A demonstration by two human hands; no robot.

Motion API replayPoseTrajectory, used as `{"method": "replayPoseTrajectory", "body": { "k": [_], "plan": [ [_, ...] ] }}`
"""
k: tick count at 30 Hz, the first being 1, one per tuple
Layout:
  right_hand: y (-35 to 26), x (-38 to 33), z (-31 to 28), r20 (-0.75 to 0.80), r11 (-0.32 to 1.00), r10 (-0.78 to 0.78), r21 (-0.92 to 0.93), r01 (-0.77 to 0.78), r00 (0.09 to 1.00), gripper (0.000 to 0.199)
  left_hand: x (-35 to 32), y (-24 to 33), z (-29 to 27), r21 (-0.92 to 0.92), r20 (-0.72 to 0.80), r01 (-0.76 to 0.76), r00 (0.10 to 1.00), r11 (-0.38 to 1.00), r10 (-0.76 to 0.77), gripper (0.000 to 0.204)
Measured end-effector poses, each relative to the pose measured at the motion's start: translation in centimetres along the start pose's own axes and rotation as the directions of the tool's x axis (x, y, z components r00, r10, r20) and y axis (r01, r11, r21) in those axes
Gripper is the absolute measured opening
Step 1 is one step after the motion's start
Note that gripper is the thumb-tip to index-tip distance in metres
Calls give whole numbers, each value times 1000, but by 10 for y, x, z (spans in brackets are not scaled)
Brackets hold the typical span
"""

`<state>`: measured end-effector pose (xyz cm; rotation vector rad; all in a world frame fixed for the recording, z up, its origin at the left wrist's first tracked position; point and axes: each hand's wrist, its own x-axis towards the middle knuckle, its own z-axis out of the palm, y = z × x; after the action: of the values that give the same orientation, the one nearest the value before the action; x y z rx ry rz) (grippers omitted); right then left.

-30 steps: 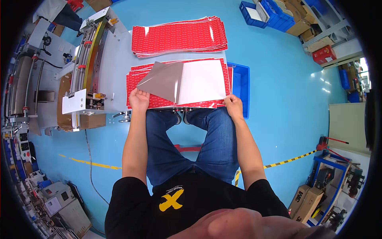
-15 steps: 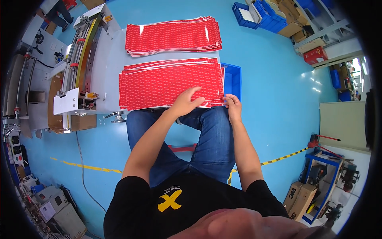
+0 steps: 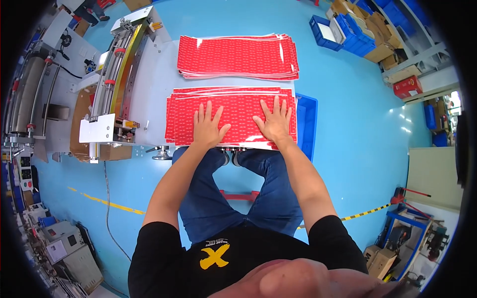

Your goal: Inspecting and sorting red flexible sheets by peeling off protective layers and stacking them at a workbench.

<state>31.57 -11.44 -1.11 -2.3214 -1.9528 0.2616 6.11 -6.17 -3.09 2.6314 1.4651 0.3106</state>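
Both my hands lie flat on the near stack of red printed sheets, which rests at the front edge of a grey table. Toward the left of the top sheet, my left hand has its fingers spread. My right hand presses on the right part of the same sheet, fingers apart too. Neither one grips anything. The sheets below fan out a little at the left and far edges, showing white borders. Beyond lies a second stack of red sheets, slightly uneven at its right end and untouched.
A roller machine with a yellow bar stands left of the stacks. A blue bin sits below the table's right edge. Farther off at the right are blue crates and a red box. A cable trails across the floor.
My right hand has left the near stack's right corner and now lies flat on top. My left hand has shifted left and spread out. The whole view has shifted slightly.
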Motion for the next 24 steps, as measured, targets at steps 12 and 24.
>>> {"method": "replayPoseTrajectory", "body": {
  "k": [12,24],
  "plan": [
    [-2,1,-5,23,996,76,-49,-75,997,85,177,-137,-94,79,2,536,843,840,-538,45],
    [4,-15,0,-545,936,-232,102,338,806,42,94,-101,-89,-630,-150,387,789,673,-595,22]
  ]
}}
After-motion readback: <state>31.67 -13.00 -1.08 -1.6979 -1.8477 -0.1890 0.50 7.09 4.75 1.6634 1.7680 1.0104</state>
